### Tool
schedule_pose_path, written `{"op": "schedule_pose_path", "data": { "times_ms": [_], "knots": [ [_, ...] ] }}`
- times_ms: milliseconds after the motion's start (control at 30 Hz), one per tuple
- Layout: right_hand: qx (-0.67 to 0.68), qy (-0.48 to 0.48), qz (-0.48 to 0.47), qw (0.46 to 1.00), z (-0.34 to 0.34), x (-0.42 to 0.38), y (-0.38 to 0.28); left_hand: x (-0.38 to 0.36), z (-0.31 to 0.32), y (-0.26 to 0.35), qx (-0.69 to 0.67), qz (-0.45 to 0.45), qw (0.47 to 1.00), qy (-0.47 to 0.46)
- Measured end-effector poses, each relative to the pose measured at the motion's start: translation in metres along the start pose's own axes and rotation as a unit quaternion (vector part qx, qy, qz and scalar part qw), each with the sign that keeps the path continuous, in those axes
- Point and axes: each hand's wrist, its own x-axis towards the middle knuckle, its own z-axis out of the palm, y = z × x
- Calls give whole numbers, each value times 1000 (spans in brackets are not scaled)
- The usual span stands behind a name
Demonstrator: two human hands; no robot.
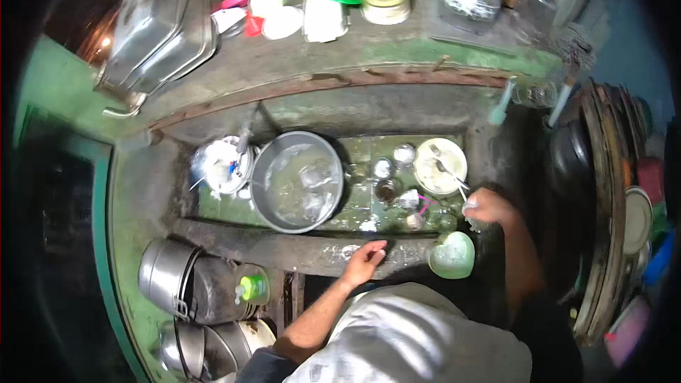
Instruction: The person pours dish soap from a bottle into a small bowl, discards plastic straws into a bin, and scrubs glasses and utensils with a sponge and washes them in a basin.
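Note:
My right hand [489, 207] is closed at the right side of the sink, with a pale, crumpled scrubber-like thing [474, 224] under its fingers. Just beyond it, a cream bowl [428, 176] holds a metal spoon [447, 170] whose handle points at this hand. My left hand [364, 262] is over the sink's front ledge, fingers loosely bent and apart, holding nothing. A pale green heart-shaped dish [452, 255] rests on the ledge between my hands. Several glasses [384, 168] stand on the wet sink floor, near a pink straw-like piece [425, 204].
A big grey basin [256, 198] of water with glassware inside stands left in the sink. Beside it, a tap [243, 140] hangs over stacked white dishes [216, 167]. Metal pots [167, 273] and a green-labelled bottle [250, 289] sit below left. Kitchenware lines the back shelf [284, 64].

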Motion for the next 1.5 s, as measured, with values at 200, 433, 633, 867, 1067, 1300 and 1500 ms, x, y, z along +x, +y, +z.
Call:
{"op": "schedule_pose_path", "data": {
  "times_ms": [200,433,633,867,1067,1300,1500],
  "knots": [
    [129,-179,-223,949,67,51,-120,3,-15,69,-288,-134,948,-30],
    [26,-249,-316,915,167,101,-210,-13,-82,20,-387,-135,892,193],
    [106,-184,-302,929,165,113,-191,-40,-301,-27,-374,-172,821,396],
    [-43,18,-173,984,97,87,-111,-18,-539,70,-198,-54,831,516],
    [43,248,261,932,12,6,-76,-9,-536,-2,-212,73,775,591],
    [-101,54,233,966,81,72,93,-70,-261,-84,-149,-61,900,405],
    [-228,75,171,956,123,99,129,-148,-117,-85,-207,-152,897,360]
  ]
}}
